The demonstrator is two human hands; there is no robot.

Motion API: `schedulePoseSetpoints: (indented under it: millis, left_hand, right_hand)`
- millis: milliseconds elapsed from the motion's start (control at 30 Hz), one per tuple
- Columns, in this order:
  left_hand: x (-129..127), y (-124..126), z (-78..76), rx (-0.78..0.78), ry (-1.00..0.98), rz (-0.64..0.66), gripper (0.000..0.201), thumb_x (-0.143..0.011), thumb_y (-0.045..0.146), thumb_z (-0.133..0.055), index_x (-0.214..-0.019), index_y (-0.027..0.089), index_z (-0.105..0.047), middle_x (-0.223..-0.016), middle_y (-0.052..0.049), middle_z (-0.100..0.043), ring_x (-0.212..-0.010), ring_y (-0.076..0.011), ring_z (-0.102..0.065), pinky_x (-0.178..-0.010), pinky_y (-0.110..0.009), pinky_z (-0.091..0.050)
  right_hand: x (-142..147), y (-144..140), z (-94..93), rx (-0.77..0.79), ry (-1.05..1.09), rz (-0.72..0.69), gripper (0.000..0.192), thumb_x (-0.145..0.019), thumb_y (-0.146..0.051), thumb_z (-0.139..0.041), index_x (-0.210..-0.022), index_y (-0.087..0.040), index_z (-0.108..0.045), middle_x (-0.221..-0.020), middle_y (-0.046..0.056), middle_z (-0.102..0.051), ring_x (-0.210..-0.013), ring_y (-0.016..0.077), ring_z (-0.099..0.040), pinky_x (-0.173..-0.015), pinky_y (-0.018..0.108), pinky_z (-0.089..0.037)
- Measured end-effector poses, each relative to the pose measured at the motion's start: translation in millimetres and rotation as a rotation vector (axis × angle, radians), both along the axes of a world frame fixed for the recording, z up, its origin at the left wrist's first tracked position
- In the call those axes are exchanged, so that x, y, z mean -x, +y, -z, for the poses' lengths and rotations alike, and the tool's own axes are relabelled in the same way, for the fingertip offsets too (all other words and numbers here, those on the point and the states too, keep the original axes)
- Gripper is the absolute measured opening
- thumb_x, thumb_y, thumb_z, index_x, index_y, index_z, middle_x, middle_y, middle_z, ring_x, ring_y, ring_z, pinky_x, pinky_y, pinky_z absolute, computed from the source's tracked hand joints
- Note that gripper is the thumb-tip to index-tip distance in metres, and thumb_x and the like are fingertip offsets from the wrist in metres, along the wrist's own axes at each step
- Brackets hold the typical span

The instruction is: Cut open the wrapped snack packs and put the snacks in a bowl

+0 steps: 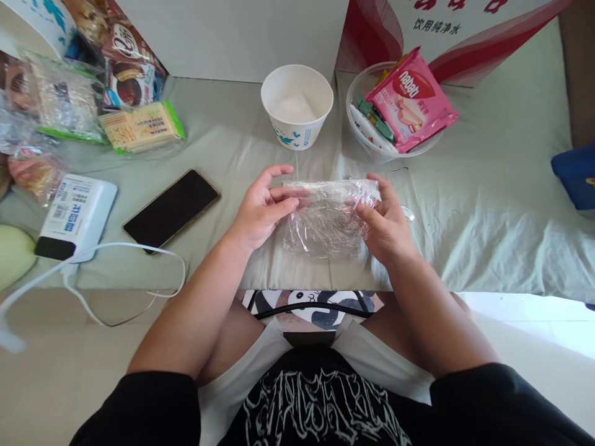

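A crumpled clear plastic bag [325, 220] is held over the pale cloth-covered surface [488, 204], right in front of me. My left hand [260, 207] pinches its left edge between thumb and fingers. My right hand [383, 220] grips the bag's right edge, fingers curled into the plastic. The bag looks empty and see-through. Just beyond it stands a white paper cup [297, 105], and to the cup's right a clear plastic bowl [421, 148] holds a pink wafer packet [411, 99] and other small packets.
A black phone [171, 209] lies left of my hands, with a white power bank [77, 217] and its white cable [139, 254] further left. Snack packets [142, 127] are piled at the far left. A red-and-white box [446, 31] stands behind the bowl; a blue object [576, 176] sits at the right edge.
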State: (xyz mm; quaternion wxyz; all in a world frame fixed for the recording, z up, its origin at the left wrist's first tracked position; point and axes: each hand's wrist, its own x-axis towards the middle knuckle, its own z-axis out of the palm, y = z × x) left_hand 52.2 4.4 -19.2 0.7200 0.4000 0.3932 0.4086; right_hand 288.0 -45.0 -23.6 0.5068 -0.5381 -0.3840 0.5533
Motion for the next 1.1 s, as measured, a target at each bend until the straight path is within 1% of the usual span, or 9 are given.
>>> schedulePoseSetpoints:
  millis: [133, 233, 367, 467, 567, 800, 967, 1033, 1100]
  left_hand:
    - [-2.2, -1.6, -0.5, 0.076, -0.089, 0.182, 0.057, -0.07, 0.037, -0.092, -0.119, 0.02, -0.068, -0.104, -0.006, -0.082, -0.094, -0.0219, -0.079, -0.088, -0.034, -0.062]
    - [-4.7, -4.9, -1.3, 0.136, 0.002, 0.328, 0.038, -0.074, 0.039, -0.089, -0.1, 0.016, -0.075, -0.092, -0.008, -0.083, -0.082, -0.02, -0.079, -0.075, -0.029, -0.061]
    - [-3.7, -7.2, -5.8, 0.12, 0.151, 0.285, 0.034, -0.08, 0.041, -0.082, -0.102, 0.016, -0.074, -0.074, -0.002, -0.078, -0.065, -0.016, -0.075, -0.059, -0.024, -0.057]
    - [-0.6, -6.4, -9.6, 0.085, 0.183, 0.266, 0.036, -0.08, 0.039, -0.08, -0.108, 0.018, -0.072, -0.061, 0.003, -0.071, -0.053, -0.0143, -0.069, -0.05, -0.022, -0.051]
    - [0.9, -4.1, -11.1, 0.107, 0.075, 0.228, 0.026, -0.079, 0.037, -0.079, -0.098, 0.02, -0.073, -0.059, 0.004, -0.066, -0.05, -0.0141, -0.065, -0.048, -0.024, -0.05]
    - [0.2, 1.2, -9.7, 0.024, 0.016, 0.133, 0.028, -0.075, 0.045, -0.075, -0.078, 0.018, -0.072, -0.068, -0.001, -0.064, -0.058, -0.0127, -0.058, -0.053, -0.026, -0.05]
    - [-2.3, -2.3, -5.9, -0.138, 0.204, 0.09, 0.034, -0.065, 0.02, -0.084, -0.096, 0.02, -0.069, -0.088, 0.0, -0.07, -0.07, -0.0123, -0.066, -0.069, -0.026, -0.055]
    - [-3.1, -1.7, -3.3, -0.179, 0.214, 0.074, 0.037, -0.068, 0.021, -0.082, -0.103, 0.021, -0.067, -0.092, -0.001, -0.071, -0.073, -0.0134, -0.068, -0.071, -0.027, -0.056]
    - [-4.2, -0.3, -0.4, -0.253, 0.236, -0.015, 0.044, -0.069, 0.023, -0.082, -0.109, 0.024, -0.065, -0.098, -0.001, -0.072, -0.082, -0.0145, -0.07, -0.076, -0.027, -0.057]
  right_hand:
    - [3.4, -1.9, -3.1, 0.066, 0.008, -0.108, 0.034, -0.073, -0.046, -0.086, -0.081, -0.023, -0.063, -0.073, -0.001, -0.068, -0.067, 0.0147, -0.063, -0.068, 0.031, -0.054]
    - [2.5, -3.4, -7.5, 0.051, -0.017, -0.134, 0.03, -0.081, -0.048, -0.078, -0.083, -0.023, -0.062, -0.073, -0.001, -0.069, -0.067, 0.0148, -0.063, -0.067, 0.031, -0.053]
    - [-1.9, -4.4, -11.6, 0.062, -0.221, -0.29, 0.024, -0.085, -0.043, -0.075, -0.091, -0.022, -0.065, -0.061, -0.005, -0.058, -0.054, 0.0112, -0.052, -0.053, 0.027, -0.041]
    - [-2.4, -4.9, -11.8, -0.007, -0.201, -0.21, 0.023, -0.088, -0.044, -0.072, -0.098, -0.025, -0.065, -0.058, -0.008, -0.052, -0.049, 0.0101, -0.046, -0.049, 0.026, -0.035]
    - [-2.5, -5.3, -13.0, -0.132, -0.101, -0.103, 0.024, -0.086, -0.049, -0.072, -0.092, -0.027, -0.064, -0.063, -0.006, -0.055, -0.051, 0.0114, -0.049, -0.05, 0.027, -0.04]
    - [-10.9, -5.8, -16.6, -0.182, -0.255, -0.188, 0.054, -0.095, -0.067, -0.046, -0.07, -0.024, -0.067, -0.071, 0.005, -0.063, -0.064, 0.0204, -0.06, -0.059, 0.039, -0.05]
    - [-4.2, -2.9, -9.6, -0.04, -0.229, -0.151, 0.04, -0.075, -0.052, -0.082, -0.098, -0.027, -0.061, -0.07, -0.004, -0.059, -0.057, 0.015, -0.053, -0.057, 0.032, -0.048]
    - [-0.5, -2.1, -7.4, 0.027, -0.107, -0.159, 0.051, -0.07, -0.048, -0.085, -0.108, -0.028, -0.057, -0.072, -0.004, -0.06, -0.059, 0.0153, -0.054, -0.057, 0.031, -0.048]
    - [2.0, -2.6, -7.4, 0.059, -0.118, -0.177, 0.038, -0.074, -0.046, -0.08, -0.098, -0.026, -0.059, -0.07, -0.004, -0.058, -0.059, 0.0143, -0.054, -0.057, 0.03, -0.046]
